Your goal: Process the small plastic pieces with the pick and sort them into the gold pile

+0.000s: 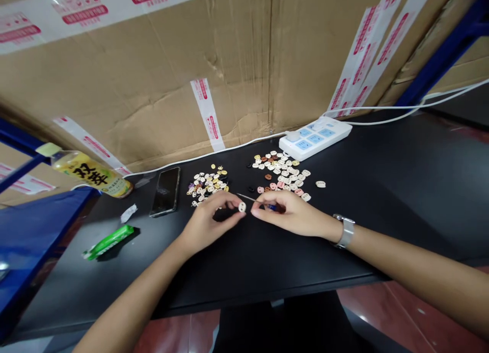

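My left hand point(214, 218) pinches a small white button-like piece point(242, 207) with dark marks between thumb and fingers. My right hand point(292, 212) is closed round a slim tool point(246, 196) with a thin metal shaft and a partly hidden blue handle. The shaft points left, close to the white piece; I cannot tell whether they touch. Just beyond my left hand lies a pile of small mixed white, yellow and dark pieces point(206, 182). Behind my right hand spreads another group of button-like pieces point(292, 179), white, pink and brown.
A white power strip point(317, 138) with cables stands at the back. To the left are a phone point(166, 190), a drink bottle point(91, 172), a green wrapper point(110, 242) and a white scrap point(129, 213). Taped cardboard point(237, 47) walls off the back of the black table point(229, 271).
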`<action>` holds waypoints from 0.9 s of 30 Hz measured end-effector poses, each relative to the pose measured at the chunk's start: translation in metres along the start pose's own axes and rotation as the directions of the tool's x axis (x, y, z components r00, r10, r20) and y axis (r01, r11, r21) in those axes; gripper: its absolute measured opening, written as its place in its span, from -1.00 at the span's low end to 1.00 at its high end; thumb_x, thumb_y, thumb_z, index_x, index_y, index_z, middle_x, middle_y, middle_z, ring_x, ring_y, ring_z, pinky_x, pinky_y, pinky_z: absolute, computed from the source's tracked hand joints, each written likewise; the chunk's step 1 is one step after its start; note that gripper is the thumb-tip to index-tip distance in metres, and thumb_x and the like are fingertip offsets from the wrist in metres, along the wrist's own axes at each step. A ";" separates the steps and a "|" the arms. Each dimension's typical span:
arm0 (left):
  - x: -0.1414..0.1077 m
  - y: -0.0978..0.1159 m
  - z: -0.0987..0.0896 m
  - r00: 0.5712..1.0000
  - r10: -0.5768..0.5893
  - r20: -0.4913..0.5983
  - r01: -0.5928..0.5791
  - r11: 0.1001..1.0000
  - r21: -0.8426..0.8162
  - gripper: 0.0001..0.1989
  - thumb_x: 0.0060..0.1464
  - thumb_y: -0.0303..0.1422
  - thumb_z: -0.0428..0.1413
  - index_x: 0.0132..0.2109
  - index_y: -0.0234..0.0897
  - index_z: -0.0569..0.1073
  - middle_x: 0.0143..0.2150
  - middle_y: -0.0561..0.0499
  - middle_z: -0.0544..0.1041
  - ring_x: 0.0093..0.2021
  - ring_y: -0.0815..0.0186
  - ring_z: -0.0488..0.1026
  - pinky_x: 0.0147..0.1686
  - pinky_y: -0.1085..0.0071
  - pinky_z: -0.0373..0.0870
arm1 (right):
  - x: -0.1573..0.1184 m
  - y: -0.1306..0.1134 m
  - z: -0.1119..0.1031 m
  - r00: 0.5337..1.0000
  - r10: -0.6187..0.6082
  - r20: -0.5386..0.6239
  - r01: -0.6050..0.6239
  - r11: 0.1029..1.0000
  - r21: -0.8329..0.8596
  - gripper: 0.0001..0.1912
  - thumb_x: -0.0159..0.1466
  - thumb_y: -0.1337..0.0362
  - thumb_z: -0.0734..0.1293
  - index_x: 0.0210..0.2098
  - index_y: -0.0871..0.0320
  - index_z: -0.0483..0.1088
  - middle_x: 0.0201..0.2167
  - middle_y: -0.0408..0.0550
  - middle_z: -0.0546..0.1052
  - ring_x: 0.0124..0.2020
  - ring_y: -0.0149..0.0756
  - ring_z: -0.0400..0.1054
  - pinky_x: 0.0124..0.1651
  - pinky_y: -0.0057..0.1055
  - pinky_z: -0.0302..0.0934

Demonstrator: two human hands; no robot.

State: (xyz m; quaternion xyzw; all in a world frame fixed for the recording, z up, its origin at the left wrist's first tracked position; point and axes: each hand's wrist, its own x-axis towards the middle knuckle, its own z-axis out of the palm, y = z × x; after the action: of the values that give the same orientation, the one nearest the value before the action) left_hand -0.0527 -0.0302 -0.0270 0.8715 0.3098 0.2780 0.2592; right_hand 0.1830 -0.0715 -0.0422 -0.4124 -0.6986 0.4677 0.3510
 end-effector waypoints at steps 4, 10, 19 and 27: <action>0.009 -0.034 -0.037 0.989 -0.057 -0.135 0.086 0.971 0.222 -0.79 0.15 -0.24 0.20 -0.10 -0.21 0.49 -0.18 -0.03 0.51 -0.21 0.29 0.42 -0.20 0.34 0.38 | 0.000 -0.002 -0.004 0.999 -0.027 -0.027 0.026 0.999 -0.034 -0.71 0.35 0.09 0.30 -0.29 0.19 0.50 -0.46 -0.17 0.34 -0.44 -0.42 0.15 -0.38 -0.42 0.03; 0.007 -0.081 -0.067 0.970 -0.228 -0.086 0.244 0.915 0.322 -0.73 0.10 -0.14 0.21 -0.16 -0.23 0.55 -0.23 -0.02 0.53 -0.30 0.32 0.41 -0.29 0.41 0.33 | -0.001 0.002 -0.004 0.999 -0.046 -0.012 0.045 0.996 -0.079 -0.69 0.36 0.08 0.27 -0.23 0.18 0.52 -0.40 -0.11 0.45 -0.42 -0.38 0.21 -0.35 -0.40 0.08; 0.009 -0.071 -0.065 0.980 -0.143 -0.138 0.180 0.932 0.315 -0.75 0.18 -0.21 0.14 -0.06 -0.18 0.56 -0.10 -0.08 0.55 -0.18 0.27 0.45 -0.22 0.33 0.40 | 0.000 -0.002 -0.011 0.995 -0.046 -0.092 0.040 0.997 -0.063 -0.68 0.35 0.06 0.28 -0.24 0.17 0.53 -0.38 -0.08 0.49 -0.42 -0.38 0.24 -0.35 -0.38 0.08; 0.009 -0.025 -0.011 0.995 0.078 -0.058 -0.054 0.937 0.345 -0.80 0.27 -0.36 0.04 -0.02 -0.23 0.49 -0.08 -0.10 0.56 -0.03 0.21 0.49 0.07 0.19 0.40 | 0.002 -0.012 -0.025 0.954 0.022 -0.298 0.092 0.928 0.362 -0.69 0.29 0.05 0.34 -0.26 0.21 0.47 -0.55 -0.23 0.31 -0.61 -0.53 0.01 -0.55 -0.45 -0.12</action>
State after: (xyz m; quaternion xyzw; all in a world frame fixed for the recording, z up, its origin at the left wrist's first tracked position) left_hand -0.0637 -0.0036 -0.0317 0.9028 0.3331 0.2590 0.0827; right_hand 0.2014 -0.0631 -0.0230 -0.3911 -0.5441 0.5179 0.5318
